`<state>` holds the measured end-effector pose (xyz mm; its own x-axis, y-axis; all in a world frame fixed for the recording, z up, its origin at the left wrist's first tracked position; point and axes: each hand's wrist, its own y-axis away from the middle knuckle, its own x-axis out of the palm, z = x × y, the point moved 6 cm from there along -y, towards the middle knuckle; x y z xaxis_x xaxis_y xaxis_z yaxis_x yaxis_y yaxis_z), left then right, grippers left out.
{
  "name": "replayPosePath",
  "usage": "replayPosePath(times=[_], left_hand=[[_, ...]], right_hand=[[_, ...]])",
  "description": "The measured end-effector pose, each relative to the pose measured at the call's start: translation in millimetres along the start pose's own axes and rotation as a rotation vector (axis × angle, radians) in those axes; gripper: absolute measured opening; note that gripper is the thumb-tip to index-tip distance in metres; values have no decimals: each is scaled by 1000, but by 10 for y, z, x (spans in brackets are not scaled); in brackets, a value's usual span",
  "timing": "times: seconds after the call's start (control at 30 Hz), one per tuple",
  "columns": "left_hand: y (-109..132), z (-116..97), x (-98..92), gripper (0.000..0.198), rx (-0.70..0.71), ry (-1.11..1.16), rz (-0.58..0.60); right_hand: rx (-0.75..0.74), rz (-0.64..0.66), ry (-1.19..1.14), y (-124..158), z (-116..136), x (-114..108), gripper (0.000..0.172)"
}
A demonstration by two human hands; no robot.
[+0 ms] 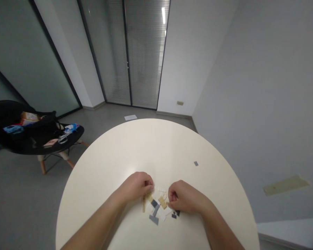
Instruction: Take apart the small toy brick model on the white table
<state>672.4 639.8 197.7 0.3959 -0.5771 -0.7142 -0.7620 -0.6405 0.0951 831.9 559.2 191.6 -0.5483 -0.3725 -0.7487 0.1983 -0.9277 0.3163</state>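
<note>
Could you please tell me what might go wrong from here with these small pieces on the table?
The white pieces could be missed against the cream round table. The small grey piece lies apart and might be overlooked. The left hand and right hand are close above the loose pile, so they could knock pieces out of place.

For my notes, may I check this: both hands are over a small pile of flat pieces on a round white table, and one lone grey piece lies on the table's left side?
Not quite: the head view shows the lone grey piece on the right of the round white table. The rest stands: the left hand and right hand are over the small pile of flat pieces.
</note>
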Motion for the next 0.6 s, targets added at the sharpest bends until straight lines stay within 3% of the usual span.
replayPosePath(times=[0.17,0.33,0.43,0.6], left_hand=[[5,-44,30,17,44,81,-28],[-9,-83,124,20,54,250,-55],[-20,-81,182,22,18,323,-69],[-45,-22,217,24,-28,451,-120]], right_hand=[[-16,-27,-57,-36,-59,-9,6],[14,-141,-266,-125,-142,-63,10],[-28,-204,-335,-155,-86,-67,18],[-120,-348,-258,-126,104,-128,19]])
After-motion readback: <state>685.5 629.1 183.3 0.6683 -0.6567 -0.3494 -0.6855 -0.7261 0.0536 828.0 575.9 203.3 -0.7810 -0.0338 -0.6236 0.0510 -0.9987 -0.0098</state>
